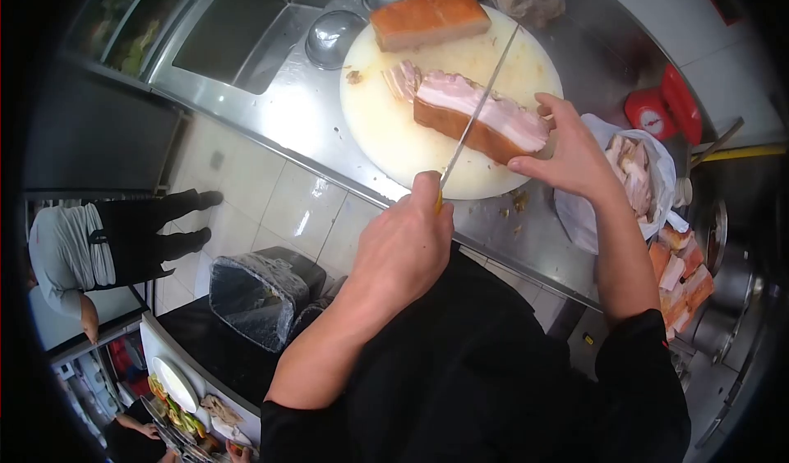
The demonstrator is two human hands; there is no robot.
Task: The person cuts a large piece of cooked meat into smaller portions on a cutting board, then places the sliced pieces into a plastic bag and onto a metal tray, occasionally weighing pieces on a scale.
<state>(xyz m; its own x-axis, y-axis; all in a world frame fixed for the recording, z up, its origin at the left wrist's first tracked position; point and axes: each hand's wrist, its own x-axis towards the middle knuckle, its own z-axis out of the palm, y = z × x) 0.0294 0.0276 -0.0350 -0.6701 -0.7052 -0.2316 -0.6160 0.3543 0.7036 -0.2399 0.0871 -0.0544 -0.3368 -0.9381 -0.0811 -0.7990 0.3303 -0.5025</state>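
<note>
My left hand [404, 237] is closed round the handle of a long knife. The thin blade of the knife [486, 93] lies across a slab of smoked bacon [472, 118], pointing away from me. At the slab's right end is my right hand [571, 147], its thumb on the near side and its fingers by the far side. The slab has a brown rind facing me and pink-and-white layers on top. It rests on a round white cutting board [378, 147]. Some thin bacon slices [403, 79] lie by its left end. Behind sits another brown slab [429, 23].
A bag of cut meat [633, 179] stands right of the board, near a red scale [657, 118]. Bacon pieces [680, 278] are piled farther right. Metal bowls [335, 40] and a sink [234, 40] lie left. A bin [259, 299] and another person [82, 245] are at lower left.
</note>
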